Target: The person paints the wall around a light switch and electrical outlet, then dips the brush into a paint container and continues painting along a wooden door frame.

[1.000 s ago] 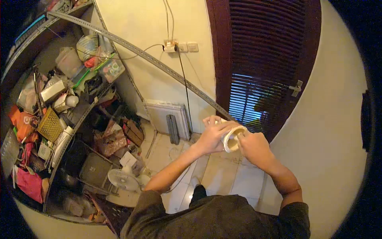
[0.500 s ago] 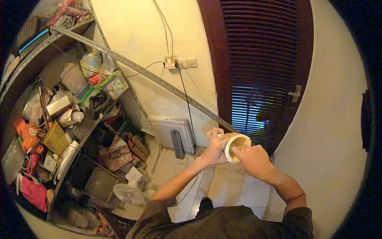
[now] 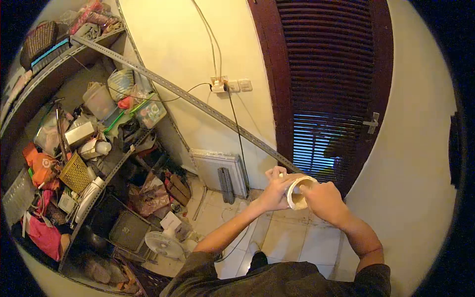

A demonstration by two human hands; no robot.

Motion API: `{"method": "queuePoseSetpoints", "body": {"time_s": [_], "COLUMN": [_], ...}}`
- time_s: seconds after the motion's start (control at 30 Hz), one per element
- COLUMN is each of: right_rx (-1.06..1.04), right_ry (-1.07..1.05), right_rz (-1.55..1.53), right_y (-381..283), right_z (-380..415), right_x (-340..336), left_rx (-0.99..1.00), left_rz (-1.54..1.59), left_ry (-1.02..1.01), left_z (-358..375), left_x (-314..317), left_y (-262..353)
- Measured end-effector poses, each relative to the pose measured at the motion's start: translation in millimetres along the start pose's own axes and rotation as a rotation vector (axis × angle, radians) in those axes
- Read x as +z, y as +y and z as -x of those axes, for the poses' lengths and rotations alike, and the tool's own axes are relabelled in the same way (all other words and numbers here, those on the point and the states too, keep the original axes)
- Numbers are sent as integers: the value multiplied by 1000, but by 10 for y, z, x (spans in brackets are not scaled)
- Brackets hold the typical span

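Observation:
A cream-coloured hollow cylinder (image 3: pixel 298 198) with a thick pale rim is held up in front of my chest, its round opening tilted toward me. My left hand (image 3: pixel 277 192) is closed around its outer wall from the left. From the right, my right hand (image 3: pixel 324 202) is curled at the rim, with a fingertip reaching inside the opening. Most of its other fingers are folded out of sight.
Metal shelves on the left hold a yellow basket (image 3: pixel 75 172), a pink cloth (image 3: pixel 44 236) and many other items. A slotted metal bar (image 3: pixel 198 105) slants across toward the louvred door (image 3: pixel 331 74). A white fan (image 3: pixel 164 244) stands on the floor; framed panels (image 3: pixel 208 168) lean on the wall.
The view has shifted a little, so everything sits slightly lower and farther right. Both hands stay on the cylinder; the right fingertip is still inside the opening.

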State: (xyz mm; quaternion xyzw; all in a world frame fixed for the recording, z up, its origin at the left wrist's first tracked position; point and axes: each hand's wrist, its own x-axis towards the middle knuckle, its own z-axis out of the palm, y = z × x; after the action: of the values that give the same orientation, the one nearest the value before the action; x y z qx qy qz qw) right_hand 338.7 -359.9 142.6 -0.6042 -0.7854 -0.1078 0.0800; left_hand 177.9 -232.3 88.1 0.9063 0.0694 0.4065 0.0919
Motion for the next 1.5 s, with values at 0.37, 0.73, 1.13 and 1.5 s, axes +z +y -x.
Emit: {"method": "queuePoseSetpoints", "body": {"time_s": [0.37, 0.73, 1.13, 1.5], "right_rx": [-28, 26, 87, 36], "right_ry": [77, 97, -16, -15], "right_rz": [-22, -4, -66, -95], "right_y": [15, -52, 122, 204], "right_z": [42, 169, 298, 399], "right_x": [-57, -84, -119, 108], "left_rx": [27, 21, 8, 4], "left_rz": [-27, -48, 33, 3], "left_ry": [-26, -65, -60, -112], "left_z": [-20, 77, 14, -3], "left_x": [3, 166, 223, 349], "left_y": [102, 104, 157, 205]}}
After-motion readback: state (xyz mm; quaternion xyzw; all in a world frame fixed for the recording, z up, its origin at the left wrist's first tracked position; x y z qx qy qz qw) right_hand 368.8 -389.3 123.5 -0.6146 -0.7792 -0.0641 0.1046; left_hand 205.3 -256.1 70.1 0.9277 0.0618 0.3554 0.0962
